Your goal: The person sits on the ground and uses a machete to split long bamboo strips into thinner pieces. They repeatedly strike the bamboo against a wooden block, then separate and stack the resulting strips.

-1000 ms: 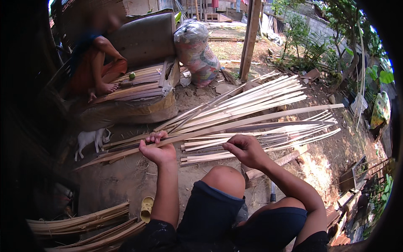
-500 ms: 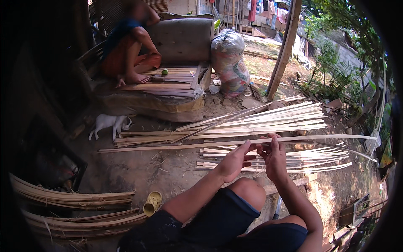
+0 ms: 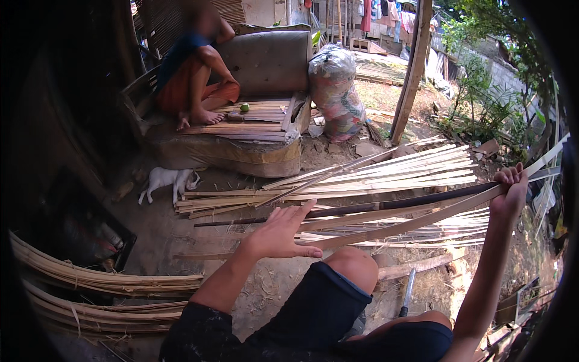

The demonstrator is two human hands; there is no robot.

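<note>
My right hand [image 3: 511, 192], raised at the right, is closed around split bamboo strips. One is a dark-skinned bamboo strip [image 3: 386, 205] that stretches left past my left hand. Another is a pale bamboo strip [image 3: 416, 224], which bows down below it toward my left hand and whose other end sticks up beyond my right hand. My left hand [image 3: 280, 232] is open, fingers and thumb spread, beside the strips above my knee. Whether its palm touches them is hidden.
Loose pale bamboo strips [image 3: 386, 175] lie fanned on the ground ahead. Tied bamboo bundles [image 3: 114, 279] are at lower left. A knife [image 3: 408, 292] rests by my knees. A white animal [image 3: 166, 181] lies near the sofa [image 3: 265, 60], where a person [image 3: 199, 78] sits. A stuffed sack [image 3: 338, 90] stands beside it.
My hands have moved apart: the right went far right with the strips, the left moved left and spread open. The strips now show a dark face and a bowed pale one. The animal's head shifted.
</note>
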